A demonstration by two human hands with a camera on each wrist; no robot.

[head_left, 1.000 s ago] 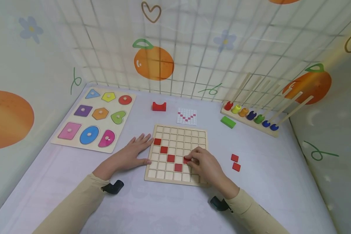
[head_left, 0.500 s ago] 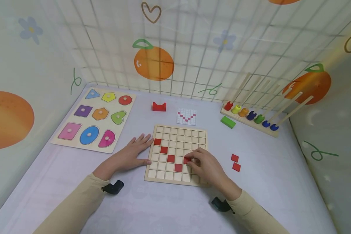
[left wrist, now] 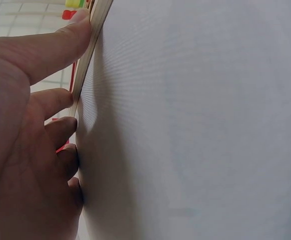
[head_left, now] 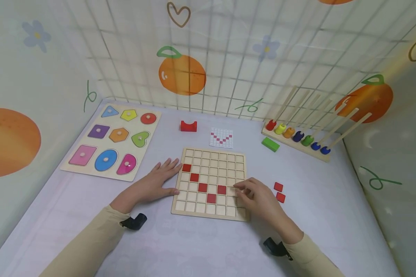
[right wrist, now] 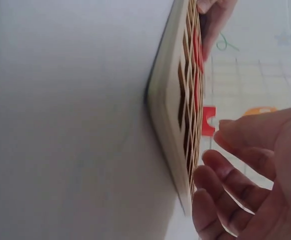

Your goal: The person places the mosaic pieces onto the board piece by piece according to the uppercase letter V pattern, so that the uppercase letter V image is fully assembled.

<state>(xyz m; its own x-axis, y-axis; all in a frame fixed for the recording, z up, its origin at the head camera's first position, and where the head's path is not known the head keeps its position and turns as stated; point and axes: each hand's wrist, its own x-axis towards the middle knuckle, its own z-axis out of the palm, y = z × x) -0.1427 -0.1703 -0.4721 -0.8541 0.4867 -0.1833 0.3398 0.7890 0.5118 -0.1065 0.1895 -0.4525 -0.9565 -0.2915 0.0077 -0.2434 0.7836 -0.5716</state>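
A wooden grid board (head_left: pixel 201 212) lies in the middle of the table, with several red square tiles set in its cells. One red tile (head_left: pixel 222 190) sits in a cell just left of my right hand (head_left: pixel 258 198). That hand hovers over the board's right side, fingers loosely bent and nothing between them; the right wrist view shows thumb and fingers apart. My left hand (head_left: pixel 156 182) rests spread beside the board's left edge, its thumb (left wrist: pixel 60 47) touching the rim. Two loose red tiles (head_left: pixel 280 197) lie right of the board.
Behind the board lie a pattern card (head_left: pixel 221 137) with a pink V, a red notched block (head_left: pixel 188 126) and a green block (head_left: pixel 270 144). A shape puzzle (head_left: pixel 100 171) stands far left. A pegged stand (head_left: pixel 298 142) with coloured pieces is at the back right.
My right hand has let go of the red tile, which now lies in its cell, and has moved right. My left hand stays in place.
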